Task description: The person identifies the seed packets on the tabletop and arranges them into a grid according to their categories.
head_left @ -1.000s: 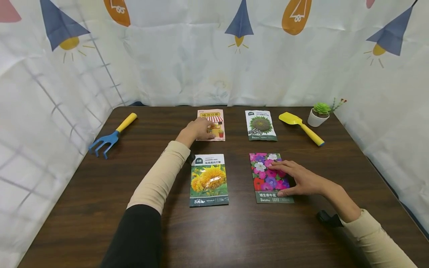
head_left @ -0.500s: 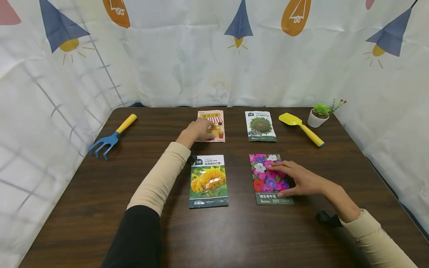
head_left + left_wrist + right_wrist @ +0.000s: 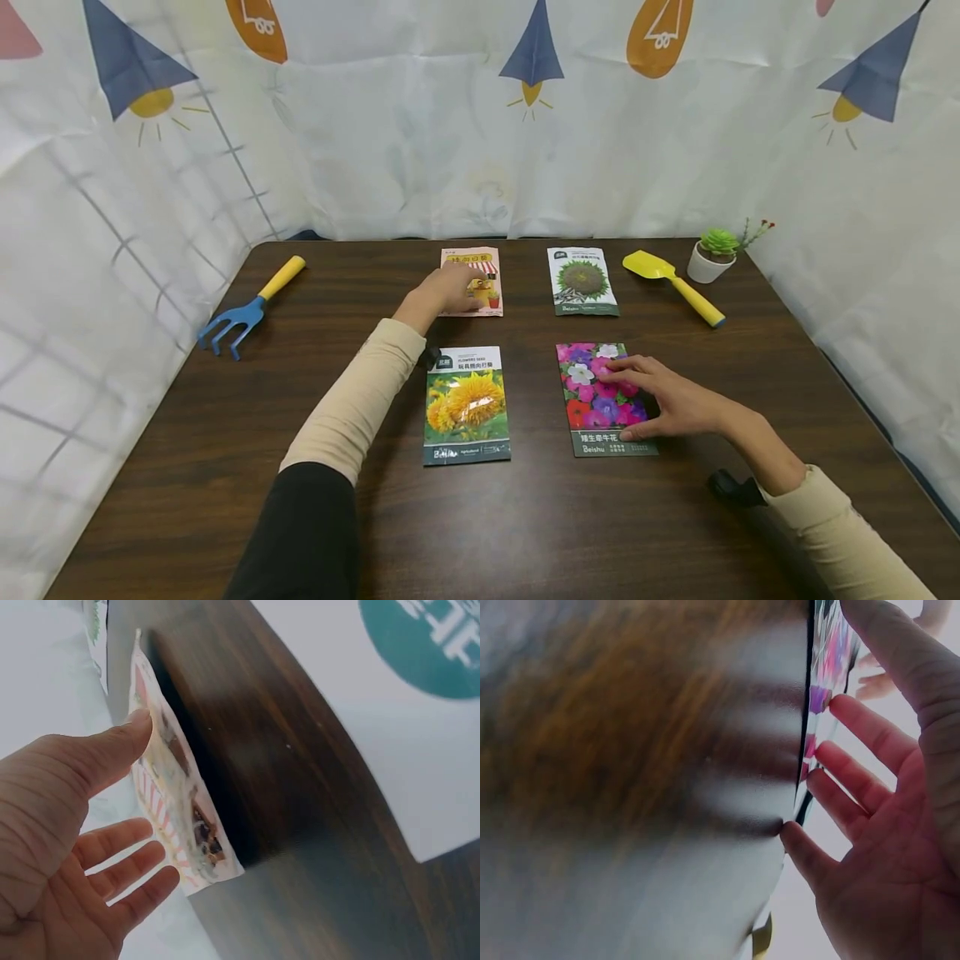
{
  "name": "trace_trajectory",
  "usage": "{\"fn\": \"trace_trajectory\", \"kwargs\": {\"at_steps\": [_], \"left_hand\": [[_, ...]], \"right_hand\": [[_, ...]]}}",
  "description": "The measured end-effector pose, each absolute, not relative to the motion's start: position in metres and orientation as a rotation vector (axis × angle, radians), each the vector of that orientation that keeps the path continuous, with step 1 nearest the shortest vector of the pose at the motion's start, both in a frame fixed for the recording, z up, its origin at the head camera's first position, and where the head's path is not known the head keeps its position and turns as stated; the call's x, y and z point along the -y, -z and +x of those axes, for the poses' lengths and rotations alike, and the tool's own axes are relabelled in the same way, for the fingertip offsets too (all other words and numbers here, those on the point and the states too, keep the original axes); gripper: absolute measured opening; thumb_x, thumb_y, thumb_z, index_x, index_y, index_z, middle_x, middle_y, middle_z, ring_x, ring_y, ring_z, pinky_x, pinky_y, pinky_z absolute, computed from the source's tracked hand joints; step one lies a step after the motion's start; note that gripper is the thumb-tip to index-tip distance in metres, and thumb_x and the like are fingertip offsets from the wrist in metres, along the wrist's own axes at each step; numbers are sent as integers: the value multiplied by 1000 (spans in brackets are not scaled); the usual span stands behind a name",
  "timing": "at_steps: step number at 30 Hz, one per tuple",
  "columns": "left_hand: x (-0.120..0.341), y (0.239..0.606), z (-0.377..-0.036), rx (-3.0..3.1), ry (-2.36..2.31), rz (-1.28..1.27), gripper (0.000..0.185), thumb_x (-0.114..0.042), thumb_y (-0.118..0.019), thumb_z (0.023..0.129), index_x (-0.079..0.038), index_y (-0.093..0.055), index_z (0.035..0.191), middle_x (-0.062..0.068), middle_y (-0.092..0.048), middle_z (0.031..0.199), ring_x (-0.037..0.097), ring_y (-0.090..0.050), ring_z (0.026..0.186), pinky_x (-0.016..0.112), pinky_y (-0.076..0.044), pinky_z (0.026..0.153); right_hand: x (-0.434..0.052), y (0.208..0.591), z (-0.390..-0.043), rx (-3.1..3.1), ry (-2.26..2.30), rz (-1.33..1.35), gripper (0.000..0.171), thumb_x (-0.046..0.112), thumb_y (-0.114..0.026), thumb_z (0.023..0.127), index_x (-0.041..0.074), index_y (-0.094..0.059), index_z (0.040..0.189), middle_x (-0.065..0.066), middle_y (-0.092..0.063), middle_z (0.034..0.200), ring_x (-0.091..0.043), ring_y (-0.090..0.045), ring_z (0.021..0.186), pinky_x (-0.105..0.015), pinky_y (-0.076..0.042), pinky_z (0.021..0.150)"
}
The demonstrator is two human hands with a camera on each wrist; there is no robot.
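Note:
Four seed packets lie in two rows, so several are in view. My left hand (image 3: 446,289) rests over the pink seed packet (image 3: 489,310) in the back row; in the left wrist view its thumb touches the packet (image 3: 199,825) and the loosely spread fingers are by its edge. My right hand (image 3: 678,402) lies on the petunia seed packet (image 3: 596,408), front right, fingers extended and apart. In the right wrist view those fingertips (image 3: 821,754) meet the packet and the tabletop. A yellow-flower seed packet (image 3: 467,404) lies nearest my left forearm.
A white-and-green seed packet (image 3: 583,282) lies back right. Beside it are a yellow trowel (image 3: 675,286) and a small potted plant (image 3: 709,258). A blue hand fork (image 3: 251,307) with a yellow handle lies far left on the brown table (image 3: 195,467). A patterned curtain (image 3: 405,150) stands behind.

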State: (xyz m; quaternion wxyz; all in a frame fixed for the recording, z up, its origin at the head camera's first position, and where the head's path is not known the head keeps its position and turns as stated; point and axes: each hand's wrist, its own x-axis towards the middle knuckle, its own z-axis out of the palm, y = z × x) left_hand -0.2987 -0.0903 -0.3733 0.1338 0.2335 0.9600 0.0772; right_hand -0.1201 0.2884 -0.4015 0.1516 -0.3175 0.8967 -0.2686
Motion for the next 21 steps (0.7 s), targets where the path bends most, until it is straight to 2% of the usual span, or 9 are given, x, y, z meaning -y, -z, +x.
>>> {"fn": "trace_trajectory", "kwargs": {"at_steps": [7, 10, 21], "left_hand": [[94, 370, -294, -2825, -270, 775, 52, -29, -66, 101, -13, -55, 149, 11, -55, 149, 38, -43, 142, 51, -35, 116], [101, 367, -288, -2836, -316, 836, 52, -31, -63, 102, -9, -54, 149, 13, -54, 150, 38, -42, 143, 52, -31, 119], [138, 357, -237, -2905, -529, 823, 55, -34, -61, 104, -7, -50, 150, 21, -47, 152, 41, -39, 143, 56, -35, 115]], "right_hand": [[-290, 405, -118, -2590, 761, -900, 80, 50, -82, 84, 18, -52, 150, -14, -38, 156, -39, -38, 138, -69, -39, 107], [-291, 406, -117, -2603, 766, -909, 77, 50, -81, 85, 19, -52, 150, -13, -39, 155, -36, -40, 136, -67, -41, 106], [-290, 400, -115, -2688, 827, -889, 66, 44, -76, 92, 17, -54, 147, -10, -49, 149, -34, -46, 134, -65, -43, 105]]}}
